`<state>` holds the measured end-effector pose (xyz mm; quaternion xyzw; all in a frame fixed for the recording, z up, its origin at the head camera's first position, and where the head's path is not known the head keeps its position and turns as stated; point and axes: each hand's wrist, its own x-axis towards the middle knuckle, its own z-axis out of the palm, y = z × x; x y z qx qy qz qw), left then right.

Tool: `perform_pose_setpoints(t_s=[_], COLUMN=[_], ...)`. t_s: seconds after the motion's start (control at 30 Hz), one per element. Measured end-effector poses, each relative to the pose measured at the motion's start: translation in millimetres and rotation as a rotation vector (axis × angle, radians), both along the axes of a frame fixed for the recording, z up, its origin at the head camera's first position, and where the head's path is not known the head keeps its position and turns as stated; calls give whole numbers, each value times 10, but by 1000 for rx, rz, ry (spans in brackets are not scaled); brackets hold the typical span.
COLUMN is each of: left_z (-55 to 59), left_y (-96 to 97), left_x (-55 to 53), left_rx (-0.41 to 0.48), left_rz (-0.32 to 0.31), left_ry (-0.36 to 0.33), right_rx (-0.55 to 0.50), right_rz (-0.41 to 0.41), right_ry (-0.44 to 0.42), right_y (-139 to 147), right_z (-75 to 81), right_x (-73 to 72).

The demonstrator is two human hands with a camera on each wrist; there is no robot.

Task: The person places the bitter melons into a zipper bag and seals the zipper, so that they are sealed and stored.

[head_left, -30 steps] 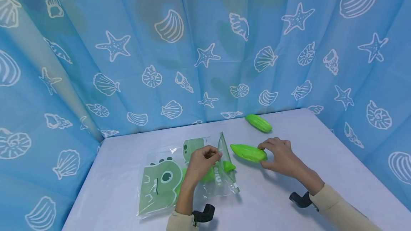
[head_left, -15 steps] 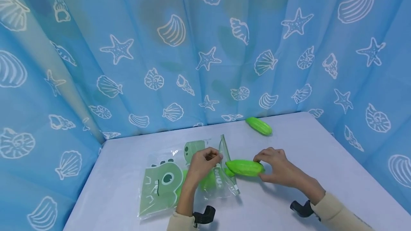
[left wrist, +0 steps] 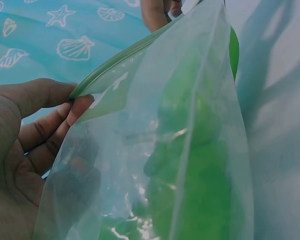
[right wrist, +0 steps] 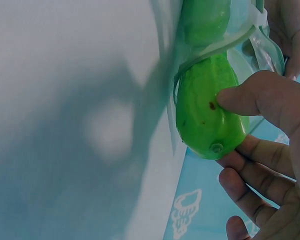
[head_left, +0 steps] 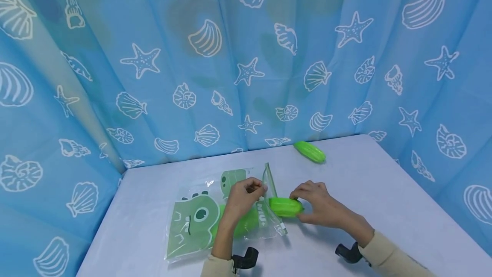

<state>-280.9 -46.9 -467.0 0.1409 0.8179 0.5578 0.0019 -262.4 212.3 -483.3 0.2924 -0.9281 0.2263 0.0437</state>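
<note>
A clear zip bag (head_left: 180, 243) printed with a green cartoon dinosaur lies on the table, its mouth facing right. My left hand (head_left: 242, 200) pinches the bag's rim; in the left wrist view the thumb and finger hold the green zip strip (left wrist: 125, 55). My right hand (head_left: 323, 206) holds a plump green cucumber (head_left: 285, 207) by its near end, thumb on one side and fingers on the other. The cucumber's far end is inside the bag mouth, as the right wrist view shows. More green cucumbers (left wrist: 190, 180) lie inside the bag, blurred by the plastic.
Another green cucumber (head_left: 309, 151) lies near the back edge of the white table (head_left: 361, 170). Blue curtains (head_left: 246, 54) with white shell and starfish drawings hang behind and along both sides. A black wrist mount (head_left: 347, 252) sits on each arm.
My right hand has brought the cucumber left and nearer to me, from outside the bag into its mouth. The left hand keeps its pinch on the rim.
</note>
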Motion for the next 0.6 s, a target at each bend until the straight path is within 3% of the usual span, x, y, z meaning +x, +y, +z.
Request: perform_pose_setpoints(t_s=[0.6], left_z=[1], left_y=[-4], left_x=[-10], left_rx=[2], left_rz=[-8], left_ry=[24], right_rx=[-23], right_rz=[-3], right_ry=[-20], right_y=[-243], right_z=[-2], right_x=[-89])
